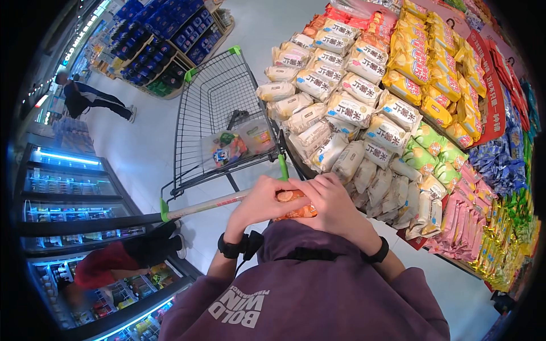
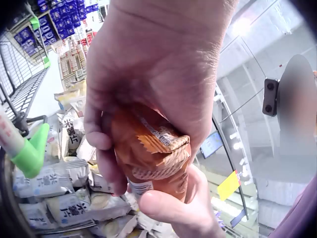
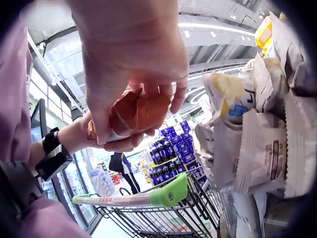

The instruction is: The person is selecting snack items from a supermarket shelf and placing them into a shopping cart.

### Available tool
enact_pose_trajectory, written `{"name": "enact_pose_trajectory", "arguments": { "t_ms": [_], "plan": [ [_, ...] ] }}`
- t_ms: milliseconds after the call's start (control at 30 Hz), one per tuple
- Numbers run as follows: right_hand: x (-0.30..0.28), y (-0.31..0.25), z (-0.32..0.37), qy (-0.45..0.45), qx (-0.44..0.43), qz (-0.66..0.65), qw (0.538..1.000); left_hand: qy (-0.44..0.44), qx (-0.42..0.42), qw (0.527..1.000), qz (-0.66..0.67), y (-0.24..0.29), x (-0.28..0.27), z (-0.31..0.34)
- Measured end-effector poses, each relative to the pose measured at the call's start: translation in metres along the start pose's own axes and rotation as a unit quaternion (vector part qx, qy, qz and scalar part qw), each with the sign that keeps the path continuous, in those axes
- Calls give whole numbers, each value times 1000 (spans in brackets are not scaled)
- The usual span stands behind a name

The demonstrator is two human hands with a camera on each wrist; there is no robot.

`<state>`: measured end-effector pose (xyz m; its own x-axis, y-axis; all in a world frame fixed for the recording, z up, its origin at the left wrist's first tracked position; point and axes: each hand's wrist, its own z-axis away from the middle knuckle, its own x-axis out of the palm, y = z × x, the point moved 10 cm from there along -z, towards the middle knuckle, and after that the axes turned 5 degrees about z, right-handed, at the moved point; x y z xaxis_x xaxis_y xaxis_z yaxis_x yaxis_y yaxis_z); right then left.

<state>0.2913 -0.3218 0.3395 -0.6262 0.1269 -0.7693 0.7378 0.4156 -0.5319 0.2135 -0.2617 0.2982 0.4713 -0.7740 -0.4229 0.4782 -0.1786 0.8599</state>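
Observation:
Close in front of the person's chest, both hands hold one small orange-brown snack packet (image 1: 296,210). The left hand (image 1: 259,200) grips it from the left, its fingers wrapped round the side in the left wrist view. From the other side the right hand (image 1: 336,207) holds it, with the thumb along the lower end. A crimped, zigzag seal and a barcode label show on the packet (image 2: 163,166) in the left wrist view. In the right wrist view, the right hand's fingers curl over the packet (image 3: 141,111), covering part of it.
A shopping cart (image 1: 213,205) stands just ahead, with bagged goods (image 1: 227,149) inside. At the right is a large display of white snack packs (image 1: 350,108) and yellow packs (image 1: 412,57). Lit fridges (image 1: 68,184) line the left. Two other people are nearby.

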Motion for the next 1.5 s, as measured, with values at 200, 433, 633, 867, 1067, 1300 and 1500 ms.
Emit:
{"name": "enact_pose_trajectory", "arguments": {
  "t_ms": [200,433,633,867,1067,1300,1500],
  "plan": [
    [20,18,-5,-3,87,-45,995,70,57,996,-16,-7,-31,2],
    [73,30,-40,-73,218,-159,960,63,78,995,12,-26,-64,-7],
    [105,19,-97,-85,232,-206,947,43,78,996,-15,-59,-122,-18],
    [144,25,-157,-182,228,-137,947,-54,106,993,-8,-127,-162,-22],
    [225,59,-200,-323,222,-12,920,-164,85,983,-17,-212,-180,-54],
    [299,144,-242,-407,329,118,844,-152,100,979,-87,-283,-207,-145],
    [363,232,-228,-490,389,135,769,-108,45,970,-212,-366,-165,-230]
  ]
}}
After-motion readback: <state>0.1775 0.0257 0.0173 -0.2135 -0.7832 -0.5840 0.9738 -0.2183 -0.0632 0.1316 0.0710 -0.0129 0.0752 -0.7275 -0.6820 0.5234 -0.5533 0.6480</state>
